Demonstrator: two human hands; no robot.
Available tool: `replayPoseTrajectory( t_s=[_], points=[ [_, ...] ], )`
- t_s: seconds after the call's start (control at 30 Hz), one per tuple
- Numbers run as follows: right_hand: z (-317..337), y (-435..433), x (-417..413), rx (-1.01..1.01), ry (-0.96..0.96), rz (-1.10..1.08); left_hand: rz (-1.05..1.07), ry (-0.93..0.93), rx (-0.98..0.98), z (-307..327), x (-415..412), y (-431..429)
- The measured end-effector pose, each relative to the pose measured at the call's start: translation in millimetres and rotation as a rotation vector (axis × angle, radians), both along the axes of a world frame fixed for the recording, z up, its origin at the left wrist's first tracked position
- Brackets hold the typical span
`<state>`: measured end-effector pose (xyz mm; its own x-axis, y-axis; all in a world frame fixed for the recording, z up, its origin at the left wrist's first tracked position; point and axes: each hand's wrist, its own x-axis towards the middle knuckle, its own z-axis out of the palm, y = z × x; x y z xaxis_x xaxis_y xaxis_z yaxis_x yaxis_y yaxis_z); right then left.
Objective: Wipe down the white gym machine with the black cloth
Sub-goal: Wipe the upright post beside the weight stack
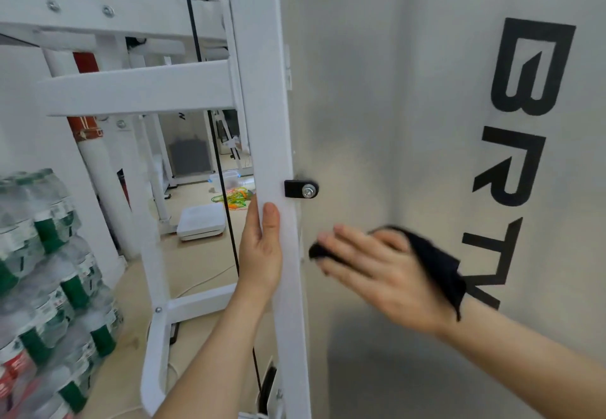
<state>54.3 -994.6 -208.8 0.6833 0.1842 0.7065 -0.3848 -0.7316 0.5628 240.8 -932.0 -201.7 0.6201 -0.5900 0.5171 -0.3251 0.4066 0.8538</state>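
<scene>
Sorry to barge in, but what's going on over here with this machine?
A person is wiping down the white gym machine. The right hand presses the black cloth flat against its side panel, just below a small black bracket. The left hand grips the machine's upright post. Packs of bottled water are stacked to the left.

The right hand point(370, 267) is looking blurry and is hiding most of the cloth point(439, 271); only two dark ends are peeking out. The left hand point(262, 254) is gripping the post point(262, 90), and its fingers are hiding behind it, so only the thumb point(270, 218) is showing. The cloth and the right arm point(524, 353) are covering part of the last letter point(488, 299). The left edge is cutting off the blurry bottles point(49, 254). The bright tangle point(234, 197) on the floor point(203, 274) is looking too small to tell.
</scene>
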Motion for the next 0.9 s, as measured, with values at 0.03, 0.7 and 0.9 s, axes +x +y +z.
replayPoseTrajectory(
  t_s=[0.03, 0.7, 0.9],
  points=[
    [26, -2, -5, -0.047, -0.095, -0.035, 0.006, 0.030, 0.015, -5, -2, 1],
    [88, -13, -27, -0.104, -0.477, -0.260, 0.073, 0.034, 0.015, -31, -26, 10],
    [-50, 18, 58, 0.084, -0.309, -0.148, -0.029, 0.024, -0.002, -32, -7, 10]
  ],
)
